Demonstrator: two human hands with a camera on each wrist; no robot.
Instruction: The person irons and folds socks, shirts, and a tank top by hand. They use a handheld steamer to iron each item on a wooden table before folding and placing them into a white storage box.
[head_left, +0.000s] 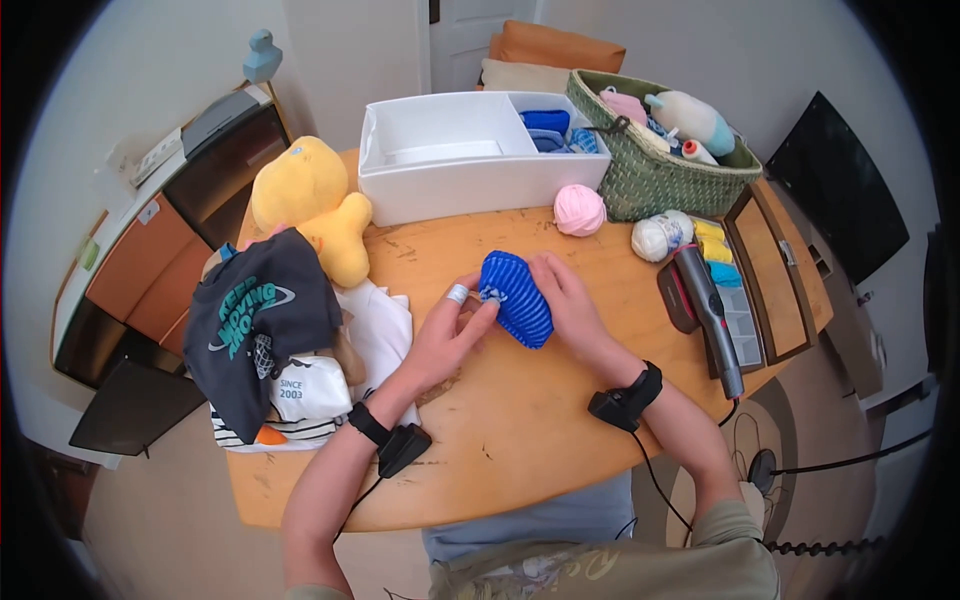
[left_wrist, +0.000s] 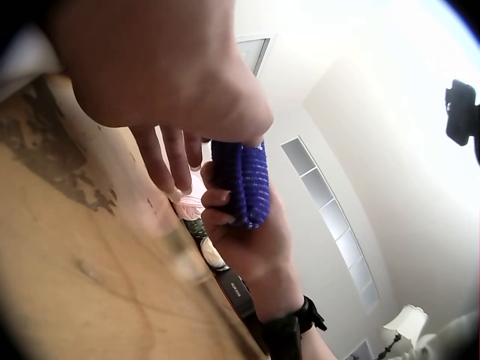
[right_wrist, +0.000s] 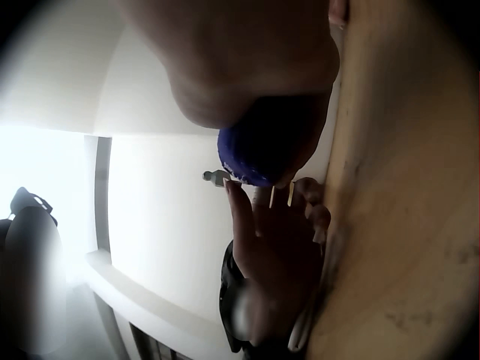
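Note:
A blue knitted bundle with pale stripes [head_left: 517, 300] is held above the middle of the table in the head view. The left hand [head_left: 447, 338] pinches its left edge between thumb and fingers, by a small light-coloured knot. At its right side the right hand [head_left: 572, 303] grips it, fingers behind. The left wrist view has the folded bundle [left_wrist: 241, 184] upright in the right hand [left_wrist: 251, 240], below the left hand [left_wrist: 161, 75]. In the right wrist view the bundle [right_wrist: 251, 146] is dark, beneath the right hand [right_wrist: 240, 60], and the left fingertips touch its lower edge.
Behind the hands stand a white divided box [head_left: 470, 185] with blue items and a green basket [head_left: 650, 185]. Pink yarn [head_left: 579, 210] sits in front. Clothes [head_left: 260, 320] and a yellow plush [head_left: 345, 235] lie left; a hair tool [head_left: 715, 320] and compartment box [head_left: 742, 325] lie right.

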